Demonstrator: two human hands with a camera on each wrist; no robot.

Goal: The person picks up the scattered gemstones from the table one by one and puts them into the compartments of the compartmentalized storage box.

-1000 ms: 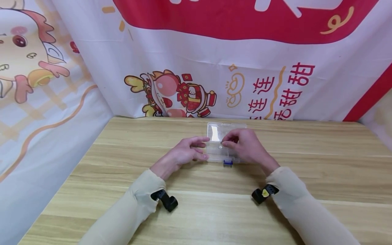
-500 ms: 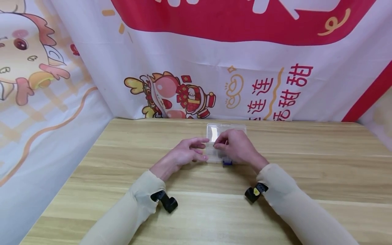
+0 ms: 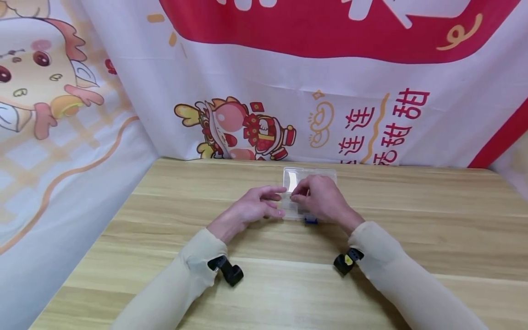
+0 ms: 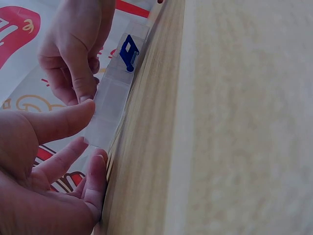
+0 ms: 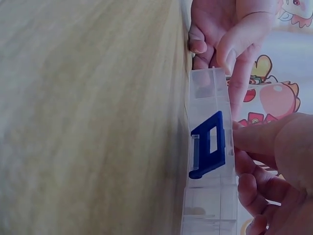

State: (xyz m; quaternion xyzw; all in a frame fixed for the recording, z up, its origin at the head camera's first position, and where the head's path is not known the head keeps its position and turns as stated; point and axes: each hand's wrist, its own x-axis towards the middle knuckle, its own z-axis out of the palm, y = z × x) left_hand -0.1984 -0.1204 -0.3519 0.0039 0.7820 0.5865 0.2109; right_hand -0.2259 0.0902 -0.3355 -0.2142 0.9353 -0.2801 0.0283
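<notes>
A clear plastic compartment box (image 3: 290, 212) lies on the table with its lid (image 3: 309, 173) folded back toward the cloth. Its blue latch (image 5: 209, 147) juts from the front wall. At the box's left end, my left hand (image 3: 257, 205) has its thumb and fingers spread, fingertips right at the edge. My right hand (image 3: 323, 198) reaches over the box from the right, thumb and fingertips pinched together above the left compartments. A small dark piece shows faintly at those fingertips; what it is, I cannot tell. The right hand covers much of the box's inside.
The wood-grain table (image 3: 272, 284) runs up to a printed white and red cloth (image 3: 255, 68) hanging right behind the lid. Another cloth (image 3: 82, 169) hangs along the left side. Black wrist cameras (image 3: 231, 271) stick out below both wrists.
My right hand has moved left over the box, still pinching, and now covers a small white round spot seen in it earlier. The left hand has stayed at the box's end.
</notes>
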